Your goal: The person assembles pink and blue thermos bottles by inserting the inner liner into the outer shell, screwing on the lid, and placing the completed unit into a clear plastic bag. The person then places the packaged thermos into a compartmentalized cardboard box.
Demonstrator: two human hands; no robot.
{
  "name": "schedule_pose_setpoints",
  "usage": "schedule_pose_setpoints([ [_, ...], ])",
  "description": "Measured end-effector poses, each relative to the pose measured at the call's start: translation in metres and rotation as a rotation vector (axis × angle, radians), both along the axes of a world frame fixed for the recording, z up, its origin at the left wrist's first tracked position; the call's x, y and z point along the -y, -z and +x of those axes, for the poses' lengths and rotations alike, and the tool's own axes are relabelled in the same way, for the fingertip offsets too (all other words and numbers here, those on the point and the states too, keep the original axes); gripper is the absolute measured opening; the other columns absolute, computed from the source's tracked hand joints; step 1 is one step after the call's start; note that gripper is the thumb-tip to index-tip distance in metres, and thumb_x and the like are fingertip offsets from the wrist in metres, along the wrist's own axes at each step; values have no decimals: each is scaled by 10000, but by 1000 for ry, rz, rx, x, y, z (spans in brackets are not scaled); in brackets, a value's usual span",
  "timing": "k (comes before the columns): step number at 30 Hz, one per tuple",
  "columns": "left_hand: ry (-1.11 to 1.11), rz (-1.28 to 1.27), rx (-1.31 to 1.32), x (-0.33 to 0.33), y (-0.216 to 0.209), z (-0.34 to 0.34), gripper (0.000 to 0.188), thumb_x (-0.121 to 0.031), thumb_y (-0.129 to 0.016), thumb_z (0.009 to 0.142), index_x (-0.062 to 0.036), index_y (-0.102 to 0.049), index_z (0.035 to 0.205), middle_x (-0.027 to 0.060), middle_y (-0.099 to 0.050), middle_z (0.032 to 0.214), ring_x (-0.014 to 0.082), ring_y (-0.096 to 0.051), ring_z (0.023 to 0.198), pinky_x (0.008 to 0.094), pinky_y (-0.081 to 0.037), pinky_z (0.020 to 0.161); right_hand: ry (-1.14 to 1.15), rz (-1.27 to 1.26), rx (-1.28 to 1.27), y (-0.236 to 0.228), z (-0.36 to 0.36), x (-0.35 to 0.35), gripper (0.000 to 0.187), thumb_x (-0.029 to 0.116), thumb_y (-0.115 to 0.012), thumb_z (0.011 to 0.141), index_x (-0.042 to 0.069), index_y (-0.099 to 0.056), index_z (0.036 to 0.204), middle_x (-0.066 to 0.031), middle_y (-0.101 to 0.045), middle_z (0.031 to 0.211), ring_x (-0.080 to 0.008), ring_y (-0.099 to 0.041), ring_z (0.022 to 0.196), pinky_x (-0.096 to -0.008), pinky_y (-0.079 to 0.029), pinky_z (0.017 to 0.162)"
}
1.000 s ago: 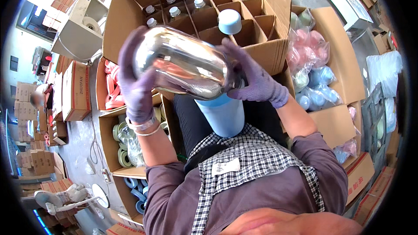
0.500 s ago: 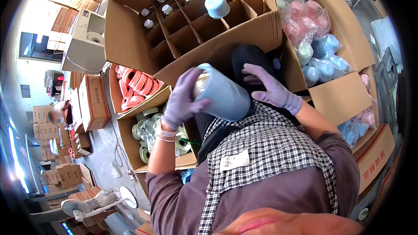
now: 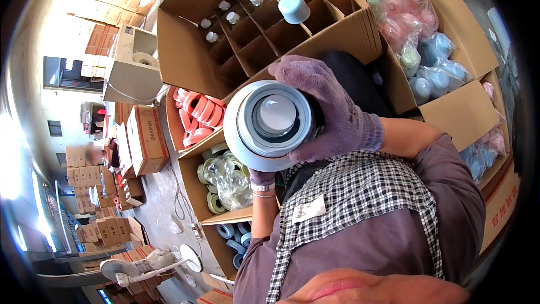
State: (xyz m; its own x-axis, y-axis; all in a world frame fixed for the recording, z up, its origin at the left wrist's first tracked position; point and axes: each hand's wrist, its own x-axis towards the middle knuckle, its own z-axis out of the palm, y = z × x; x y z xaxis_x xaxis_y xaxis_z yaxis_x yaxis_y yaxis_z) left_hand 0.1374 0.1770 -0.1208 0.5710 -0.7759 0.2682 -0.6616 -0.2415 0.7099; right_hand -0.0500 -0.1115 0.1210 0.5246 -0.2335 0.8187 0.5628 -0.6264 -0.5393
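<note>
A light-blue thermos flask [image 3: 236, 129] is held up in front of my apron, its top facing me. A stepped ring collar surrounds a round white piece [image 3: 275, 114] in its mouth. My right hand [image 3: 340, 112], in a purple-grey knit glove, curls around the flask's right side, fingers above and thumb below. Beneath the flask is my left hand [image 3: 262, 177], gloved too and mostly hidden; it supports the body from below. Just beyond stands a divided carton [image 3: 315, 50], with a light-blue cup lid [image 3: 294, 9] on its dividers and several white-capped bottles [image 3: 232, 17] in its cells.
On the left are boxes of red rings [image 3: 199, 112], pale-green rings [image 3: 216, 202] and blue rings [image 3: 236, 242]. At the right, an open carton [image 3: 464, 39] holds bagged pink, green and blue parts [image 3: 436, 73]. A white fan [image 3: 121, 270] stands lower left.
The flask has turned from lying sideways to showing its top to me. My right hand, apart from it before, now grips its side. My left hand has slipped underneath.
</note>
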Motion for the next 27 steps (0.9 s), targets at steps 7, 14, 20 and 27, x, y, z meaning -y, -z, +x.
schedule_pose_setpoints([
  [7,49,54,31,67,0,0,781,-393,-686,939,-68,-335,1556,106,-438,1555,260,-408,1434,427,-286,1207,-91,-105,-167,-5,-5,13,874,228,-842,617,21,-476,1383,-158,-567,1338,-356,-513,1308,-458,-371,1103],
  [14,17,-23,-41,94,-11,-13,773,-401,-672,949,-81,-325,1561,102,-431,1557,263,-404,1435,442,-295,1201,-138,89,-238,-13,-13,19,932,406,-949,623,13,-508,1344,-178,-559,1299,-338,-561,1235,-437,-421,1070],
  [20,11,-36,-82,91,-22,-17,766,-408,-660,957,-92,-316,1564,99,-425,1560,265,-401,1435,454,-303,1196,-46,82,-91,-14,19,-2,669,297,-914,655,19,-604,1178,-158,-658,1126,-355,-663,1034,-427,-510,975],
  [27,33,-16,-105,85,-33,-32,759,-417,-646,967,-105,-306,1569,95,-418,1562,268,-397,1436,469,-312,1190,-281,24,-220,-21,57,-9,686,346,-927,616,35,-632,1152,-140,-684,1079,-338,-684,992,-427,-515,976],
])
